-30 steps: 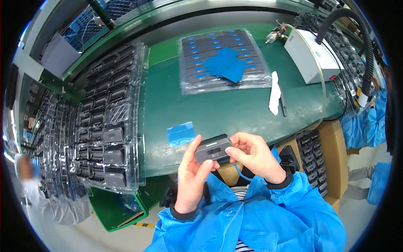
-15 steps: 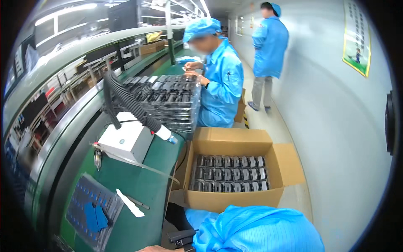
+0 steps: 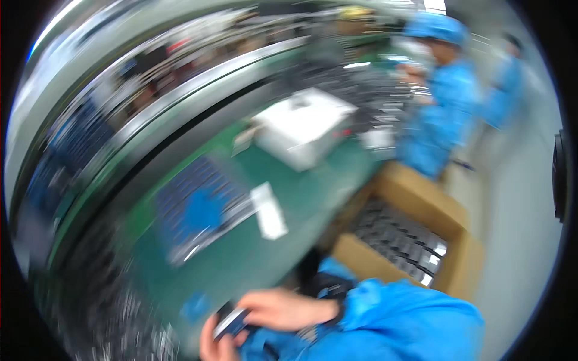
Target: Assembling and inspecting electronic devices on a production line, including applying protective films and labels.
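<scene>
The picture is smeared by motion. At the lower edge, my right hand (image 3: 283,310) and my left hand (image 3: 212,344) both hold a small dark flat part (image 3: 231,322) between their fingers, just above the near edge of the green table (image 3: 301,198). My right forearm, in a blue sleeve (image 3: 397,325), comes in from the lower right. A small blue piece (image 3: 195,305) lies on the table beside my left hand.
A tray of dark parts with a blue cloth (image 3: 201,210) lies mid-table, next to a white strip (image 3: 269,212) and a white box (image 3: 304,127). An open cardboard box (image 3: 457,265) of dark parts stands at the right. A co-worker in blue (image 3: 439,114) works further along.
The view swung right toward the co-workers and is now swinging back down to the table. My hands, out of view half a second ago, are back in view with the dark part.
</scene>
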`<state>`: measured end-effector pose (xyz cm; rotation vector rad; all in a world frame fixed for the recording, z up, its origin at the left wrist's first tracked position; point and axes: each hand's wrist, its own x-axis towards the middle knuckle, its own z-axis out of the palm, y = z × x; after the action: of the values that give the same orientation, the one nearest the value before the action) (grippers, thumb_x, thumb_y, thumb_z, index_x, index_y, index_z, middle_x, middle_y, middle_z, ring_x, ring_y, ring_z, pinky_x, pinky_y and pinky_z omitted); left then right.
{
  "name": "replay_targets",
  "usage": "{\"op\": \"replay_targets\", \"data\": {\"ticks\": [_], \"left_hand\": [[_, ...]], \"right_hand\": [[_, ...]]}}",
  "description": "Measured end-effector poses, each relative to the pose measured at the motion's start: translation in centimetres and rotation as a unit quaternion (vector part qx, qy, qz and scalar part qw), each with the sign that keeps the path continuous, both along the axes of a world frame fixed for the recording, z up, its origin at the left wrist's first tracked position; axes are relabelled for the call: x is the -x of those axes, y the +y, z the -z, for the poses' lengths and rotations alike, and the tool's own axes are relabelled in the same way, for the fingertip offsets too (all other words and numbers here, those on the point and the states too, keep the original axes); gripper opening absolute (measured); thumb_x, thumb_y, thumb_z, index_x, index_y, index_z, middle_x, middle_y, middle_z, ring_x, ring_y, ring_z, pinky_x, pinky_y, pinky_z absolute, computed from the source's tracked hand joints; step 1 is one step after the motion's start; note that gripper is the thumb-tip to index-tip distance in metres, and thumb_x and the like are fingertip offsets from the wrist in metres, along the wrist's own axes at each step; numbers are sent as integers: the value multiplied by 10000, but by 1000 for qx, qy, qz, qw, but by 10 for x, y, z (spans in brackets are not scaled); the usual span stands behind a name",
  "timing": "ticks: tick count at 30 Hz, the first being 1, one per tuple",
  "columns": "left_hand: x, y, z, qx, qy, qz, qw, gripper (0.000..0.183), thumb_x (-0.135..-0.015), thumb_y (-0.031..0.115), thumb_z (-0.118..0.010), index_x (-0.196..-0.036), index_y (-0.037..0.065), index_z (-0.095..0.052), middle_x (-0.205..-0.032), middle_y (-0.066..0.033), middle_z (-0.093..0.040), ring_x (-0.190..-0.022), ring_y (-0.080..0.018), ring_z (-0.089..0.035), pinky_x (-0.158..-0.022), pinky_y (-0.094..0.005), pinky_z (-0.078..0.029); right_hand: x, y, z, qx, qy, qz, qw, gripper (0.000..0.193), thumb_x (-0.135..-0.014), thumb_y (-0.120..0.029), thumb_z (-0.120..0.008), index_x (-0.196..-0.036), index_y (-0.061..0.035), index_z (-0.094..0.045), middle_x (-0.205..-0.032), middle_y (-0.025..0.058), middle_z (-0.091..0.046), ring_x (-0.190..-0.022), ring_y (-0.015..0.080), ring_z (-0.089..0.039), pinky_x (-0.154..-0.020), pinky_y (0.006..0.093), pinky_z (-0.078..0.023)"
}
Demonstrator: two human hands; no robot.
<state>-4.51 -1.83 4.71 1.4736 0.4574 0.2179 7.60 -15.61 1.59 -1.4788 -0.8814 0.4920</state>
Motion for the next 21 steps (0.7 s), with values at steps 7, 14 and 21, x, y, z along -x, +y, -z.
{"op": "replay_targets", "data": {"ticks": [7,14,21], "left_hand": [[4,-12,21,-2,-127,-124,984,401,-881,-22,-480,-1266,13,-375,-992,-125,-600,-843,-140,-609,-736,-257,-492],[47,27,0,-141,11,-177,974,166,-874,72,-557,-990,-46,-567,-838,-63,-621,-788,-102,-580,-702,-237,-470],[38,180,-85,-472,77,-198,856,189,-853,153,-563,-884,-31,-588,-805,-74,-579,-758,-142,-541,-693,-267,-421]], "right_hand": [[17,4,13,-56,195,48,978,185,-882,-110,-546,-960,58,-547,-781,36,-559,-641,73,-534,-576,209,-448],[14,29,5,-69,122,-72,987,234,-911,-167,-501,-984,52,-538,-841,87,-561,-660,130,-557,-622,245,-454],[-33,7,6,-16,151,27,988,217,-885,-111,-526,-1043,38,-532,-981,111,-569,-771,125,-559,-679,230,-454]]}}
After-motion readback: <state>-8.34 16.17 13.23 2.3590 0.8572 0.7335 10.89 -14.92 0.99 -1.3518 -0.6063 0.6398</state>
